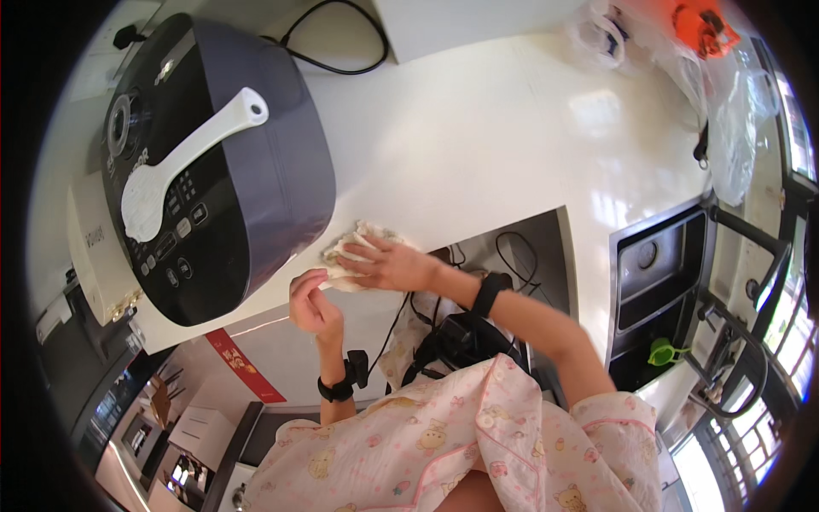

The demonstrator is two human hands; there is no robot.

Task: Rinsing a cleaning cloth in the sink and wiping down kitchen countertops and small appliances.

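Note:
My right hand (391, 264) lies with spread fingers on a crumpled off-white cloth (366, 230), pressing it onto the white countertop (448, 147) near its front edge. Beside it, my left hand (312, 304) is raised at the counter's edge with curled fingers. Its fingertips come close to the cloth; whether they touch it I cannot tell. Just left of the cloth stands a dark rice cooker (275, 160) with a black control panel. A white rice paddle (192, 153) rests across its top.
A black power cord (384, 48) loops behind the cooker. Clear plastic bags (736, 128) and an orange bag (700, 29) lie at the back right. A dark sink (665, 256) with a green ladle-like cup (662, 352) is at right. Below the counter's cut-out are cables and a black bag-like object (457, 336).

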